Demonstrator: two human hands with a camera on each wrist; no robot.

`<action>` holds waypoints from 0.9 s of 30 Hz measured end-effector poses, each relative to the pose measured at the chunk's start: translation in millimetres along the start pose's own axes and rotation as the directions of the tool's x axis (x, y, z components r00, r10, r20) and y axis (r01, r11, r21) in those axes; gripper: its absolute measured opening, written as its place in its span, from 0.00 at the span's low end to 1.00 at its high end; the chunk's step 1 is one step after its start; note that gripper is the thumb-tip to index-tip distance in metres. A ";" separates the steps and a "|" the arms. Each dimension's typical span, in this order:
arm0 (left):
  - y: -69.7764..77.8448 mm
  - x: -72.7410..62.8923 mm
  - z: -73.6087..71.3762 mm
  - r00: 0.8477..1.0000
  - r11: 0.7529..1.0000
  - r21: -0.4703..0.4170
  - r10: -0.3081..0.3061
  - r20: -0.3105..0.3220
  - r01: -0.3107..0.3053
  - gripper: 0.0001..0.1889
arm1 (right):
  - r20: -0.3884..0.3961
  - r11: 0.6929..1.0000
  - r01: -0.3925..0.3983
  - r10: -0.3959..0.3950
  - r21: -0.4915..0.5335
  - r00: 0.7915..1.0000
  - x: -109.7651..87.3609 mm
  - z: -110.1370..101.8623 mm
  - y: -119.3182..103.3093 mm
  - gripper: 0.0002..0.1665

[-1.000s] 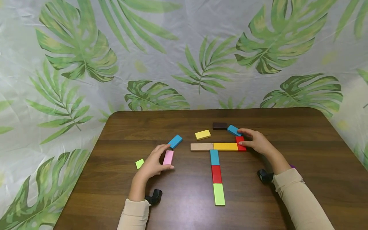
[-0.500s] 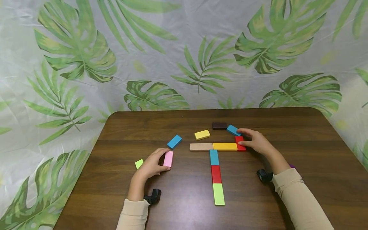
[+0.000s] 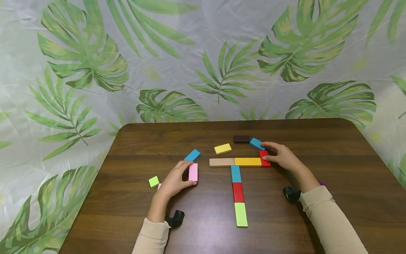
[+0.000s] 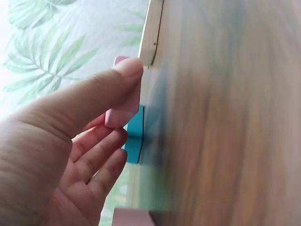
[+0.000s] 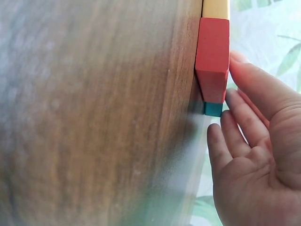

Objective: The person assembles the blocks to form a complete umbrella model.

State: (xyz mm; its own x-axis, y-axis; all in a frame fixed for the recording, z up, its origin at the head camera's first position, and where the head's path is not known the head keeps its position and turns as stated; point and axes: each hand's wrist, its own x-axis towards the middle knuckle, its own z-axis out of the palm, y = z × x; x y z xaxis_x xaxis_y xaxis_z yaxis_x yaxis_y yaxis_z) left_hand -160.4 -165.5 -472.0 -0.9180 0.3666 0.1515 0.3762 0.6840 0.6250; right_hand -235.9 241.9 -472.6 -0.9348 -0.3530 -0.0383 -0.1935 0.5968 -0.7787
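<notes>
My left hand (image 3: 173, 180) pinches a pink block (image 3: 193, 172) between thumb and fingers. In the left wrist view, that pink block (image 4: 126, 112) is raised off the table, with a blue block (image 4: 135, 136) behind it. My right hand (image 3: 285, 158) is at the right end of a row made of a wood-coloured block (image 3: 221, 162), a yellow block (image 3: 248, 162) and a red block (image 3: 263, 153). Its thumb rests on the red block, and a fingertip reaches a tilted blue block (image 3: 256, 143). In the right wrist view, the fingers extend loosely beside the red block (image 5: 214, 47).
Below the row runs a column of a blue block (image 3: 235, 173), a red block (image 3: 238, 192) and a lime block (image 3: 240, 214). Loose yellow (image 3: 222, 149), dark brown (image 3: 241, 139) and small lime (image 3: 153, 181) blocks lie around. A second pink block (image 3: 159, 186) is mostly hidden.
My left hand has closed its fingers on the pink block and carried it a little to the right. The right hand keeps its place at the red and blue blocks.
</notes>
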 end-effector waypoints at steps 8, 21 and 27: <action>3.2 11.5 10.7 1.000 1.000 0.006 -0.013 0.016 0.013 0.36 | 0.002 1.000 -0.008 0.008 -0.008 1.000 -0.3 -0.2 -0.8 0.33; -1.1 25.5 18.4 0.999 1.000 0.006 -0.024 0.045 0.024 0.36 | 0.003 1.000 -0.002 0.002 -0.013 1.000 -0.5 -0.5 -3.0 0.32; -1.8 32.8 21.1 0.999 0.999 -0.003 -0.039 0.030 0.039 0.36 | 0.005 1.000 0.005 -0.005 -0.012 1.000 -1.6 -0.6 -3.2 0.32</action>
State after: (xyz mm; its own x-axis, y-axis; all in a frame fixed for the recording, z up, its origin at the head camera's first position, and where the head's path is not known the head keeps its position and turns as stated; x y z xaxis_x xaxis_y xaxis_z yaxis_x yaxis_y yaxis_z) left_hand -188.6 -141.4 -484.3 -0.9278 0.3582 0.1044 0.3398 0.6957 0.6329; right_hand -234.0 241.0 -469.6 -0.9323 -0.3597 -0.0381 -0.2015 0.6039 -0.7712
